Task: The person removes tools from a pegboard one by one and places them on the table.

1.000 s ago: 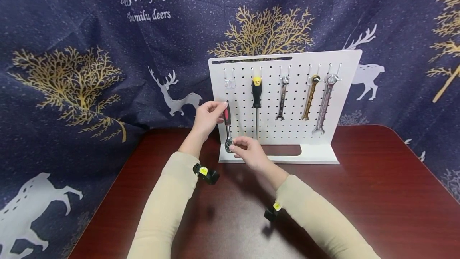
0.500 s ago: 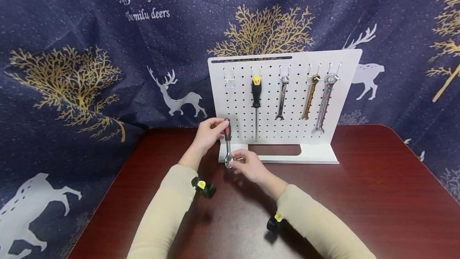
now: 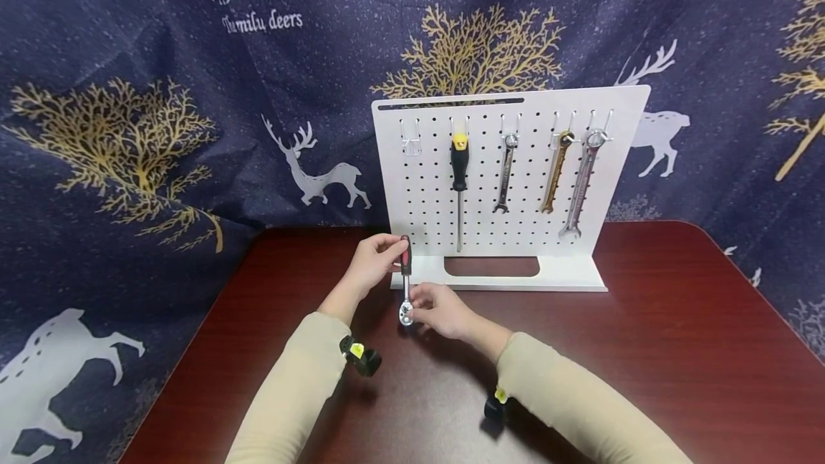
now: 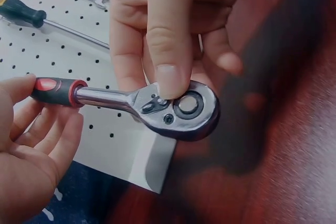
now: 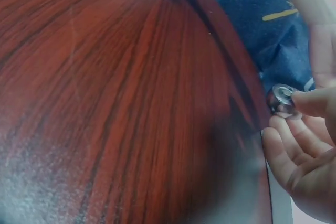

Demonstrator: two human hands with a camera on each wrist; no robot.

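Note:
A ratchet wrench (image 3: 406, 286) with a black and red handle is held upright in front of the pegboard, over the table. My left hand (image 3: 372, 265) pinches the handle's top end between thumb and fingers. At the bottom, my right hand (image 3: 446, 312) pinches the chrome head between thumb and fingers. The left wrist view shows the ratchet wrench (image 4: 107, 98) close up, its small lever and round drive facing the camera. There the right thumb (image 4: 170, 72) presses on the head. In the right wrist view only the ratchet head (image 5: 282, 99) shows; the handle is hidden.
The white pegboard (image 3: 425, 228) stands at the back of the red-brown table (image 3: 651, 349). From its hooks hang a screwdriver (image 3: 460, 163) and three wrenches, the middle one a gold wrench (image 3: 556, 177). At far left a wire hook (image 3: 411, 143) holds nothing.
Both hands have moved down and toward me with the ratchet wrench, away from the pegboard's face. Their grips on the handle and head stay the same.

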